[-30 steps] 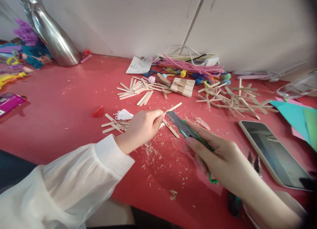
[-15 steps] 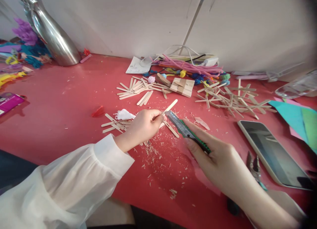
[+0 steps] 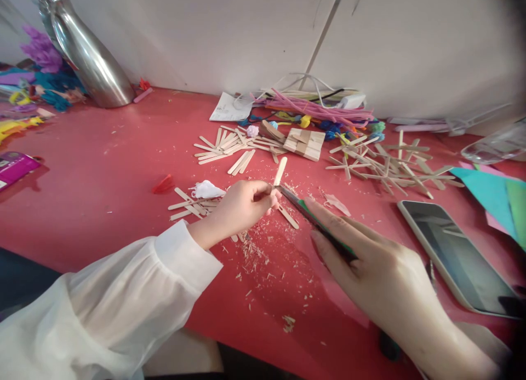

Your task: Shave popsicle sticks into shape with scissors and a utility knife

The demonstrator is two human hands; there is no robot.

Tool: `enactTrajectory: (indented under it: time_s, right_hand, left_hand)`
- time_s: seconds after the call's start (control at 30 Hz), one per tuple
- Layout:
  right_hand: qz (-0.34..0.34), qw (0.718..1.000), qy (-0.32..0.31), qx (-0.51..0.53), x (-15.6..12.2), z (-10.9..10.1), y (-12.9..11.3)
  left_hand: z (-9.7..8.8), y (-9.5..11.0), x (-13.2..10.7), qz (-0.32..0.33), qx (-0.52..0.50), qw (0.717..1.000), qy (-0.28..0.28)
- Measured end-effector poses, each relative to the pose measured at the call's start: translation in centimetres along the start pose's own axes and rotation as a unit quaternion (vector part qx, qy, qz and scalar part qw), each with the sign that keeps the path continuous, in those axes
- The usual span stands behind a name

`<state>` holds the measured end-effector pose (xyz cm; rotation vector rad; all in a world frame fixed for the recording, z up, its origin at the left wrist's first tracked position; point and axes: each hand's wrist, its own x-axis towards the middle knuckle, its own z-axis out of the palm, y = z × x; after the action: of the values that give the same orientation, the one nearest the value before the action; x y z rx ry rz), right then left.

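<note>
Between the thumb and fingers of my left hand point(image 3: 246, 203) is a wooden craft stick point(image 3: 280, 171), its rounded end pointing up and away. My right hand point(image 3: 370, 265) grips a green and black utility knife point(image 3: 324, 229). The knife's blade meets the stick close to my left fingertips. Under the hands, another craft stick point(image 3: 289, 216) lies on the red table point(image 3: 123, 205) among wood shavings point(image 3: 257, 254). To the left of my left hand are a crumpled white piece point(image 3: 206, 189) and a few loose sticks point(image 3: 187, 205).
A phone point(image 3: 456, 254) lies right of my right hand. Behind are stick piles point(image 3: 226, 144), a bundled stack of sticks point(image 3: 304, 143), crossed sticks point(image 3: 386, 163) and pink pipe cleaners point(image 3: 316, 107). A metal jug point(image 3: 90, 57) stands at the back left. Coloured paper point(image 3: 489, 194) is at right.
The craft stick in my left hand has swung more upright. My right hand has turned the knife so its flat side shows less, with the blade still at the stick.
</note>
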<state>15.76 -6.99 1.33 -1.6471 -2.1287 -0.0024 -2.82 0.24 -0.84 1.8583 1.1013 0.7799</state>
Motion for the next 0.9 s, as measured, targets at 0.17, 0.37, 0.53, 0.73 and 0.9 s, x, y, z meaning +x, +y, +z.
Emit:
enactTrajectory:
  time_s: [0.17,0.37,0.53,0.73,0.9]
  right_hand:
    - [0.009,0.997,-0.021,0.074,-0.1,0.1,0.2]
    - [0.125,0.977,-0.024,0.170,0.2,-0.1,-0.2]
    - [0.178,0.961,-0.047,0.208,1.1,0.4,0.4]
    - [0.129,0.965,-0.047,0.222,1.4,0.7,0.2]
    - [0.131,0.953,-0.072,0.262,1.1,0.8,0.2]
  left_hand:
    - [-0.1,-0.2,0.2,-0.018,0.005,0.998,0.060]
    - [-0.7,-0.1,0.3,-0.034,-0.051,0.992,0.106]
    - [0.8,1.1,-0.2,-0.069,-0.281,0.957,-0.028]
    - [1.8,2.0,-0.8,-0.108,-0.306,0.939,-0.117]
    - [1.7,1.8,-0.7,-0.134,-0.287,0.937,-0.144]
